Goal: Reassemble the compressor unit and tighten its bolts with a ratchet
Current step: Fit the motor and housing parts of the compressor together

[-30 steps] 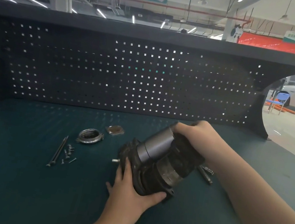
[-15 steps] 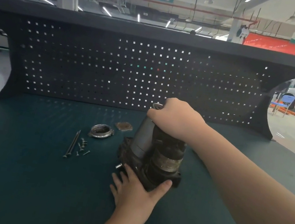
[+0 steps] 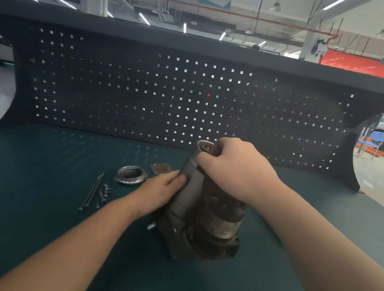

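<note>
Standing the compressor unit (image 3: 201,218) on its flanged base, just right of the frame's centre on the green bench mat (image 3: 17,230), is the step in hand, and it goes best if the base sits flat before either grip loosens. The right hand (image 3: 233,168) wraps over the top end of the unit, fingers curled around the rim there; it should press straight down, not sideways, since the body leans slightly toward the upper left. The left hand (image 3: 159,193) grips the grey cylinder on the unit's left side, thumb and fingers curled against it, which steadies the tilt. A bolt stub (image 3: 150,226) juts from the lower left of the base, so the unit should not roll that way.

Left of the unit lie a flanged metal ring (image 3: 130,175), a small plate (image 3: 161,167) partly behind the left hand, two long bolts (image 3: 91,191) and several short screws (image 3: 103,194). No ratchet is in view.

Against the picture a second ago, the unit is now nearly upright where it lay tilted far over, and the left hand has climbed from the base to the cylinder. The right hand keeps its hold on the top.
</note>
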`<state>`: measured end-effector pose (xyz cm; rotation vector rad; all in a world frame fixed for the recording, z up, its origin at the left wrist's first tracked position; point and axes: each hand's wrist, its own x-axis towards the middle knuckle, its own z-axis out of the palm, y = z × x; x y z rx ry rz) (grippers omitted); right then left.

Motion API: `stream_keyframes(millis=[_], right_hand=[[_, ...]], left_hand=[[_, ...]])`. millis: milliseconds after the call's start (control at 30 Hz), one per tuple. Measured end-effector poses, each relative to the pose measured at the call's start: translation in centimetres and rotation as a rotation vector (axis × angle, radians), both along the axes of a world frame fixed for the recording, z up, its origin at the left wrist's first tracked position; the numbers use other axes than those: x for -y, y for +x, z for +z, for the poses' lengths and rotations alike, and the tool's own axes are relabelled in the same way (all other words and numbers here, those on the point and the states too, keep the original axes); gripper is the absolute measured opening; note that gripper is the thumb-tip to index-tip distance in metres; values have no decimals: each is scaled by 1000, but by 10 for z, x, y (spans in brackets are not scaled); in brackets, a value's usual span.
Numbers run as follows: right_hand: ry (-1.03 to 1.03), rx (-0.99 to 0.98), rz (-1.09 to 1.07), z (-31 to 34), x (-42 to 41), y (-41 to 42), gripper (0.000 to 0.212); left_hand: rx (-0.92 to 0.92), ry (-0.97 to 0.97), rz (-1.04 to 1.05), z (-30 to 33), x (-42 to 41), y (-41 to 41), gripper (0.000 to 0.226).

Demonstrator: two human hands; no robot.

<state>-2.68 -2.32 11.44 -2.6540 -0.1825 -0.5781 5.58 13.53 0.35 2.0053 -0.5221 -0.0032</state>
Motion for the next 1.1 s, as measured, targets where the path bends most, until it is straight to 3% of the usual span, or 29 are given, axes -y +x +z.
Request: stream_keyframes(millis=[200,300,367,467,567,667,800,967,1100], right_hand=[[5,-41,145,5,7,-1,19],[-37,-36,285,5,13,-10,18],[-67,-11,367,5,18,-15,30],[-74,46,465,4,22,-14,35],[49,124,543,-1,30,-3,35],[263,340,590,-13,37,10,24],[512,692,410,-36,40,24,36],[948,575,408,-58,35,31,58],[906,658,473,-74,34,30,36]], left_hand=[[34,163,32,-2,-17,-22,80],[127,232,176,-5,-23,-40,75],[251,275,285,-5,-23,-48,73],[216,136,260,-9,-20,-52,77],[144,-1,192,-14,-15,-48,73],[188,-14,204,-16,-13,-41,67],[228,-6,219,-19,-14,-39,68],[276,-1,221,-19,-13,-39,67],[280,-9,235,-19,-12,-39,66]])
